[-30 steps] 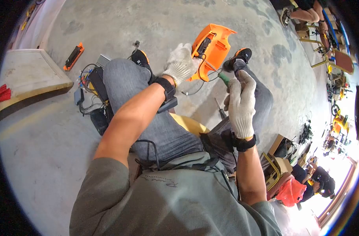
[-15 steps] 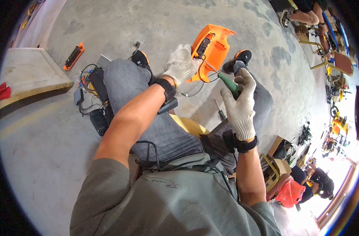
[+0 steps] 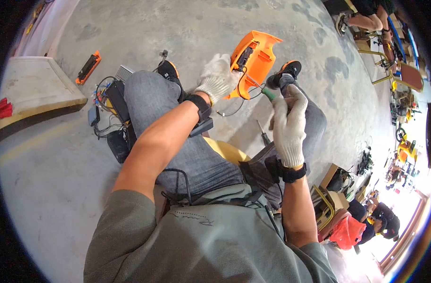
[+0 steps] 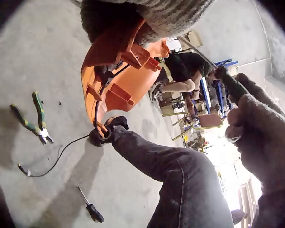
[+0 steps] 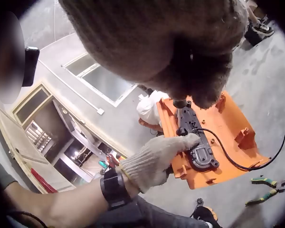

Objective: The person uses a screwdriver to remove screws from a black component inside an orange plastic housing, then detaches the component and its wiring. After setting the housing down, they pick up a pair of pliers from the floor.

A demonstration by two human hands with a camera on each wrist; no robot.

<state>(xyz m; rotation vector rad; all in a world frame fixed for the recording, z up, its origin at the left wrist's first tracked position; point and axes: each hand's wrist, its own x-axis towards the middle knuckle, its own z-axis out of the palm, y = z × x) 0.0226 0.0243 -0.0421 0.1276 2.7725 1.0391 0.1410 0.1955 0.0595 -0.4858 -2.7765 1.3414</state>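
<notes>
Above the knees (image 3: 147, 92), the left hand (image 3: 216, 75) gripped the orange housing (image 3: 258, 52) at twelve o'clock; the right hand (image 3: 288, 122) clenched a green screwdriver (image 3: 269, 95) at its five o'clock edge, the black module (image 5: 195, 137) apparently still mounted inside.

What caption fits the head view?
Gloved left hand holds an orange housing; right hand holds a green-handled screwdriver to it.

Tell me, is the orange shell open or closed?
Open: the orange shell shows its hollow inside, holding a black part and a wire.
</notes>
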